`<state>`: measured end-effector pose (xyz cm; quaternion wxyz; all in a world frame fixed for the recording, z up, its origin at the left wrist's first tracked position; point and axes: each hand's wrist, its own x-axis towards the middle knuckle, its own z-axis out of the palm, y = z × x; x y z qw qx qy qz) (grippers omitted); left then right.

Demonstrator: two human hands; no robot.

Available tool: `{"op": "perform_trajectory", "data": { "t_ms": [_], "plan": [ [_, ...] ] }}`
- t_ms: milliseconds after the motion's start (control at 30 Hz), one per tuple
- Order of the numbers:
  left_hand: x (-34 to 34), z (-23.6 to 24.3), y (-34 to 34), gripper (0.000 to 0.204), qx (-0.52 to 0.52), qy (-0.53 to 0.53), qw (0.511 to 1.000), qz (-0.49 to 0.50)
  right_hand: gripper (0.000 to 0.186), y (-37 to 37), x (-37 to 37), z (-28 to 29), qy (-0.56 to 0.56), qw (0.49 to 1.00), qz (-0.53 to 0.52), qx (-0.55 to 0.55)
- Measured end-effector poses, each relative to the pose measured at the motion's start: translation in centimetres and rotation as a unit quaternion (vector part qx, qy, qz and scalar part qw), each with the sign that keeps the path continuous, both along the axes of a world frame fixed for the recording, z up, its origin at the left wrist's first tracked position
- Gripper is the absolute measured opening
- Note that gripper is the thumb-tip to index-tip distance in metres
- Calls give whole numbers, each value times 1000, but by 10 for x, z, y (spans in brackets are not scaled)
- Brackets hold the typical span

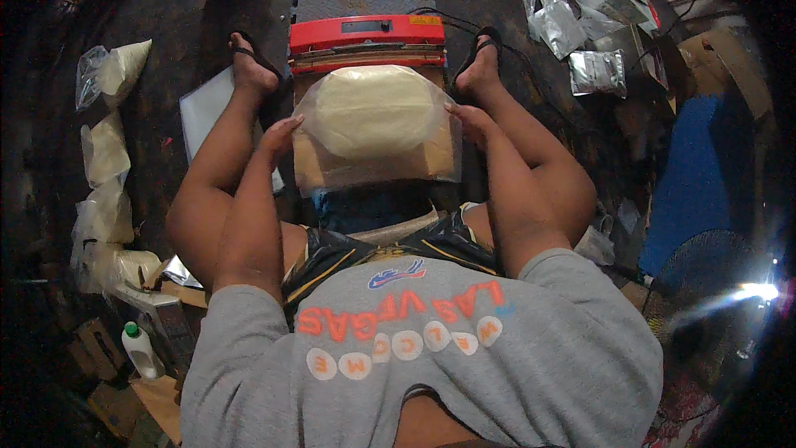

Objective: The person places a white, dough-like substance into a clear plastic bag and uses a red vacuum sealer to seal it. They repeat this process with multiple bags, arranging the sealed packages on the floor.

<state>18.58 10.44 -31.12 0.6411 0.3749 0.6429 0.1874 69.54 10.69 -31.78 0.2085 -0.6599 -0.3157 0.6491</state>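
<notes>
A clear plastic bag filled with pale yellow powder (371, 110) lies flat on a brown cardboard surface (446, 145) between the person's spread legs, its bulging, rounded body taking up most of the film. The left hand (282, 133) pinches the bag's left edge between thumb and fingers, and the right hand (469, 119) grips the right edge the same way, a little higher up.

Just beyond the bag's far edge sits a long red box-shaped machine with a small dark display (365, 30); whether film and machine touch is hard to tell. A flat whitish plastic sheet (207, 112) lies beside the left leg. Farther left, more filled clear bags of pale powder (106, 149) form a row on the dark floor (186, 29). Shiny silver foil pouches (597, 73) lie at the upper right, near a tall blue panel (688, 187).
</notes>
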Motion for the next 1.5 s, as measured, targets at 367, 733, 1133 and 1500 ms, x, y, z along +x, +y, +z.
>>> {"op": "perform_trajectory", "data": {
  "t_ms": [367, 733, 1133, 1500],
  "plan": [
    [-33, 10, 6, 32, 47, -193, 978, 60, 44, -6, 12, 50, 170, 984, -57, 25],
    [-4, 0, 22, 35, 181, -111, 966, 150, 41, 8, 5, 21, 181, 973, -131, 60],
    [-8, -34, 39, 42, 21, -79, 972, 220, 40, 27, 40, -86, 87, 970, -227, 30],
    [-35, -30, 147, 56, 283, 415, 853, -140, 58, 18, -36, -97, 401, 886, -227, -57]
  ]
}}
